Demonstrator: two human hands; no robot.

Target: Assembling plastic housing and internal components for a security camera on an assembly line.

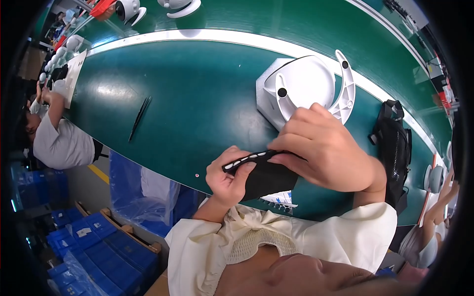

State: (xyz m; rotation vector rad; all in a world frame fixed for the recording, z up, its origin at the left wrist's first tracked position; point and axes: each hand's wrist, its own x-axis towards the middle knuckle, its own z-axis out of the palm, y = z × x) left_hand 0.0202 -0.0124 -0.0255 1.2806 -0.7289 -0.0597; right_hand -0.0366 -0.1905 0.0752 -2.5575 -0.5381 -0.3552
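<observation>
1. I see both hands clenched on one black panel [266,178], held just above the near edge of the green bench [197,98]. My left hand [228,178] grips its left end, thumb on top; my right hand [323,150] pinches the upper edge from above.
2. A row of small white oval inserts [245,160] runs along that upper edge, between the two grips. They look like separate pieces seated in slots, so I judge a twist of the panel or a sliding fingertip could pop one loose.
3. The panel looks matte, thin and slightly flexible. Held partly over the bench edge, anything that drops could fall to the floor rather than onto the bench.
4. Just under the panel lies a white strip [280,200] with blue marks, which a lowered wrist could sweep off.
5. Just beyond my right hand sits a glossy white domed housing [301,84] in a curved bracket [348,84], on a white foam block; a careless lift of that hand could knock it.
6. Well to the left of the grip lie thin dark tweezers [140,117]; to the right, a black mesh pouch [395,148].
</observation>
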